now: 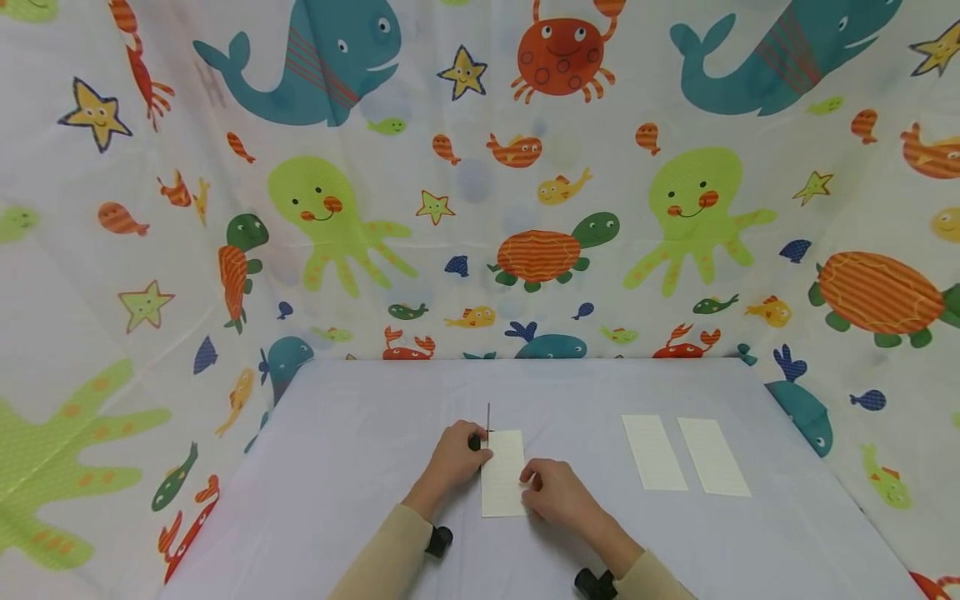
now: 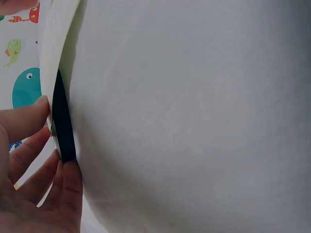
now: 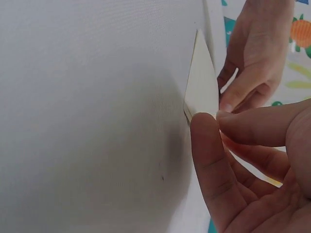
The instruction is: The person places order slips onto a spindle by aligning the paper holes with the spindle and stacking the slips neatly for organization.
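Note:
A cream rectangular sheet of paper (image 1: 502, 479) with faint lines lies upright in front of me at the middle of the white table. My left hand (image 1: 453, 457) is at its upper left edge, thumb on the paper. In the left wrist view its fingers pinch a dark flat strip (image 2: 64, 124) against the paper's edge; I cannot tell what kind of thing the strip is. A thin dark stick (image 1: 489, 414) juts up past the paper's top left corner. On the right edge, my right hand (image 1: 558, 492) pinches the paper between thumb and forefinger.
Two more cream sheets, a nearer-left one (image 1: 655, 452) and one beside it (image 1: 714, 457), lie flat to the right on the white-covered table (image 1: 360, 417). A cloth printed with sea animals (image 1: 465, 200) hangs behind and at both sides.

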### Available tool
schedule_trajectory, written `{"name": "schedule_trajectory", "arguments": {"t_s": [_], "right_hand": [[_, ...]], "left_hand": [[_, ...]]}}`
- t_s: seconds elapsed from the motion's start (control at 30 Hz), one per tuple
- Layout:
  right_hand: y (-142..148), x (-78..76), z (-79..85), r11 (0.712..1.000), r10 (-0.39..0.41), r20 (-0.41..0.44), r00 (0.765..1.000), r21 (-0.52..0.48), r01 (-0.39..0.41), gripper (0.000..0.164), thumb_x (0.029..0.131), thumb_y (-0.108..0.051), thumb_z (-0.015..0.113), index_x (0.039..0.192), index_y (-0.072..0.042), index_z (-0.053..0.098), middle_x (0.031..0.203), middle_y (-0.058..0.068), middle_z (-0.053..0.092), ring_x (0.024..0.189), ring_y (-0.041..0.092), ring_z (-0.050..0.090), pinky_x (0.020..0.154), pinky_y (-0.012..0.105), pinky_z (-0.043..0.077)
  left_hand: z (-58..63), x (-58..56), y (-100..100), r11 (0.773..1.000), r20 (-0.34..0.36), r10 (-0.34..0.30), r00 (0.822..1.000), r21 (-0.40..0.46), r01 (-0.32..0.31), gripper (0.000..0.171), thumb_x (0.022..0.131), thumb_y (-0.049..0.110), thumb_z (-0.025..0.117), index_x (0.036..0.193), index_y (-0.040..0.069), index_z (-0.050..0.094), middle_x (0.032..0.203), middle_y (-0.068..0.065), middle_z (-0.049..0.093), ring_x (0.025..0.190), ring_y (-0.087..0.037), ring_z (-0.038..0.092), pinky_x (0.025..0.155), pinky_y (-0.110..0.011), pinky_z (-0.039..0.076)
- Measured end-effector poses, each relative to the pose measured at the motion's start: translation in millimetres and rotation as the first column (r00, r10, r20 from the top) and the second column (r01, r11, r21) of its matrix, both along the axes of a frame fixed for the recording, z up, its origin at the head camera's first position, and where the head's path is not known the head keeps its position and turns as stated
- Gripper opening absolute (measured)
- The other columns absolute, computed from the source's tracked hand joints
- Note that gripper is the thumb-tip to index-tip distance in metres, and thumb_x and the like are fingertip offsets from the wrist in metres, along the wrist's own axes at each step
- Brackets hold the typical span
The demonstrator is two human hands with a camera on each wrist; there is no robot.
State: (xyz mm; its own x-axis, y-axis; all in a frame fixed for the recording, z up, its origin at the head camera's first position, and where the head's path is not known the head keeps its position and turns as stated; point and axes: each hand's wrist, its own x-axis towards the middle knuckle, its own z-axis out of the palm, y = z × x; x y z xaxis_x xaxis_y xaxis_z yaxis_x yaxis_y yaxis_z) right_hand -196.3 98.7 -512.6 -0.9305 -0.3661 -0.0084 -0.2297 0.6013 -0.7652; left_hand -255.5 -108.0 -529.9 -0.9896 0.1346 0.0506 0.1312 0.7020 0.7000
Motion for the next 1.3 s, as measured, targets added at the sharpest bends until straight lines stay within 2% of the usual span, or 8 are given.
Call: {"name": "schedule_trajectory", "arguments": {"t_s": [0.13, 0.37, 0.67, 0.87, 1.1, 1.3], "right_hand": [[7.3, 1.4, 1.1, 1.000, 0.010, 0.008, 1.000, 0.029, -0.010, 0.012, 0.086, 0.001, 0.068, 0.098, -0.003, 0.067, 0.068, -0.001, 0.055, 0.054, 0.010, 0.052, 0.048, 0.026, 0.043], [23.4, 3.6, 7.0, 0.993, 0.047, -0.102, 0.994, 0.114, -0.035, 0.010, 0.086, -0.002, 0.072, 0.094, -0.006, 0.069, 0.071, -0.004, 0.056, 0.061, 0.010, 0.048, 0.053, 0.026, 0.042], [45.0, 7.5, 12.8, 0.976, 0.095, -0.150, 0.984, 0.208, -0.063, 0.006, 0.088, -0.009, 0.073, 0.087, -0.012, 0.068, 0.074, -0.009, 0.056, 0.067, 0.007, 0.050, 0.060, 0.028, 0.045], [61.4, 11.3, 17.4, 0.954, 0.116, -0.169, 0.979, 0.293, -0.063, 0.006, 0.091, -0.016, 0.073, 0.088, -0.014, 0.069, 0.076, -0.012, 0.056, 0.070, 0.005, 0.049, 0.062, 0.028, 0.045], [76.1, 13.6, 18.6, 0.924, 0.113, -0.218, 0.969, 0.382, -0.022, 0.003, 0.089, -0.014, 0.073, 0.090, -0.014, 0.070, 0.081, -0.012, 0.057, 0.076, 0.007, 0.054, 0.065, 0.032, 0.049], [90.9, 8.3, 19.8, 0.906, 0.131, -0.273, 0.953, 0.424, -0.004, 0.007, 0.087, -0.012, 0.075, 0.089, -0.016, 0.070, 0.086, -0.011, 0.062, 0.084, 0.014, 0.061, 0.068, 0.036, 0.053]], "left_hand": [[-0.8, 0.6, -0.7, 1.000, -0.002, -0.004, 1.000, -0.002, 0.004, 0.021, 0.087, 0.011, 0.078, 0.104, 0.002, 0.069, 0.112, -0.014, 0.065, 0.111, -0.033, 0.060, 0.101, -0.053, 0.048], [-2.6, 0.1, -1.9, 1.000, -0.021, -0.014, 1.000, 0.011, 0.014, 0.020, 0.086, 0.010, 0.078, 0.102, 0.002, 0.069, 0.111, -0.014, 0.065, 0.110, -0.033, 0.060, 0.099, -0.052, 0.048], [-2.5, -0.1, -1.0, 0.999, -0.021, -0.011, 1.000, 0.035, 0.012, 0.020, 0.085, 0.009, 0.078, 0.101, 0.002, 0.069, 0.109, -0.013, 0.065, 0.108, -0.032, 0.061, 0.098, -0.051, 0.049], [2.9, 0.2, 0.8, 1.000, -0.009, -0.004, 1.000, 0.024, 0.004, 0.020, 0.086, 0.010, 0.078, 0.102, 0.002, 0.069, 0.111, -0.014, 0.066, 0.109, -0.032, 0.060, 0.099, -0.052, 0.049], [7.8, 1.8, 1.0, 1.000, -0.005, 0.005, 1.000, 0.023, -0.005, 0.020, 0.086, 0.009, 0.077, 0.102, 0.002, 0.069, 0.111, -0.014, 0.065, 0.109, -0.033, 0.060, 0.099, -0.052, 0.048], [8.5, 2.9, 0.7, 1.000, -0.001, 0.005, 1.000, 0.013, -0.005, 0.020, 0.087, 0.010, 0.077, 0.103, 0.002, 0.069, 0.113, -0.014, 0.065, 0.112, -0.034, 0.060, 0.101, -0.052, 0.047]]}}
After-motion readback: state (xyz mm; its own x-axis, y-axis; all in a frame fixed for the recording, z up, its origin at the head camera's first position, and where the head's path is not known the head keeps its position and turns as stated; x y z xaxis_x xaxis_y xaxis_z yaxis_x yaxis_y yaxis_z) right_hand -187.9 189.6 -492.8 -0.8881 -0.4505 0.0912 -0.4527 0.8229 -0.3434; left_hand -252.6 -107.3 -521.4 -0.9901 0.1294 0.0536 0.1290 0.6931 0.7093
